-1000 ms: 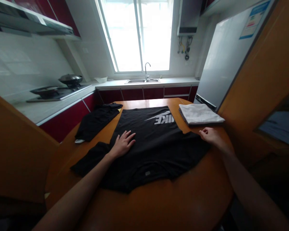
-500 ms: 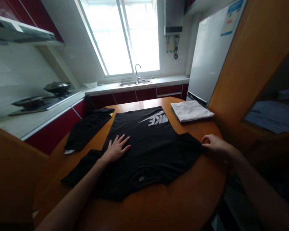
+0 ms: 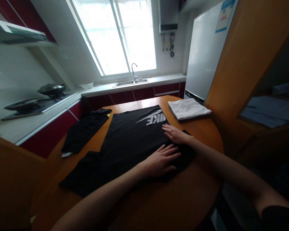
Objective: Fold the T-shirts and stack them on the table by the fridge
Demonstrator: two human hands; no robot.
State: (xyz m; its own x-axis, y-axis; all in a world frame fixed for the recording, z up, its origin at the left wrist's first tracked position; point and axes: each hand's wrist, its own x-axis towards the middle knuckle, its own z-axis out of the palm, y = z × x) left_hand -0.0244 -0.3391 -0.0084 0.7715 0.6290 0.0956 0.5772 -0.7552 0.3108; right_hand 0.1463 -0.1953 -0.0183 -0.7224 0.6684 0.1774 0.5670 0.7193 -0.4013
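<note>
A black T-shirt (image 3: 127, 138) with a white NIKE print lies spread on the round wooden table (image 3: 192, 189), its neck end toward me. My left hand (image 3: 160, 160) rests on the shirt right of its middle, fingers spread, partly covering the collar area. Just beyond it, my right hand (image 3: 175, 133) is over the shirt's right side below the print, fingers stretched out. Neither hand grips the cloth. The right sleeve is partly hidden by my right forearm.
A folded dark garment (image 3: 85, 131) lies at the table's left. Folded cloths with a white one on top (image 3: 189, 109) sit at the back right. Beyond stand a counter with a sink (image 3: 131, 82), a stove with pans (image 3: 52, 89) and a fridge (image 3: 204, 54).
My left hand has moved right across the shirt. My right hand has let go of the right sleeve's edge and come inward onto the shirt, its fingers now extended.
</note>
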